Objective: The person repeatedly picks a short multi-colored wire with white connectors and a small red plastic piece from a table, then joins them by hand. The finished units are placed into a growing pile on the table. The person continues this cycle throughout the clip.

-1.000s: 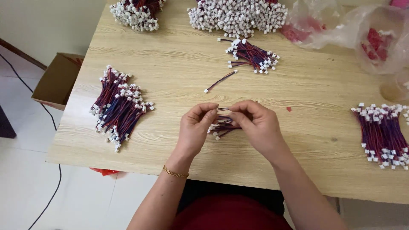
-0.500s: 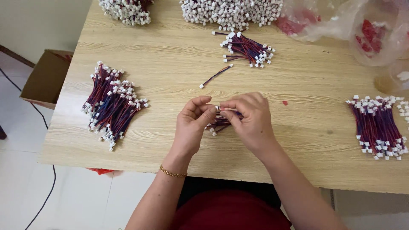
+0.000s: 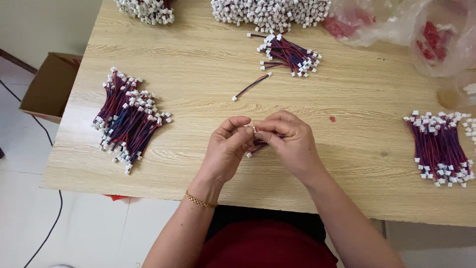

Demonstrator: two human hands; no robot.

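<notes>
My left hand [image 3: 227, 148] and my right hand [image 3: 290, 140] meet over the middle of the wooden table [image 3: 198, 94]. Together they pinch a small bunch of red-and-blue wire leads with white plug ends [image 3: 256, 145]. The fingertips touch at the top of the bunch, where a white connector shows. Most of the bunch is hidden under my right hand. A single loose lead [image 3: 252, 86] lies on the table just beyond the hands.
A pile of the same leads [image 3: 128, 119] lies to the left, another [image 3: 440, 149] at the right, a smaller one [image 3: 288, 53] at the back. Heaps of white connectors [image 3: 270, 11] and clear plastic bags [image 3: 421, 25] line the far edge. A cardboard box [image 3: 47, 87] stands on the floor.
The hands have closed tighter together around the bunch, and less of it shows. The view has shifted a little; the piles on the table lie as before.
</notes>
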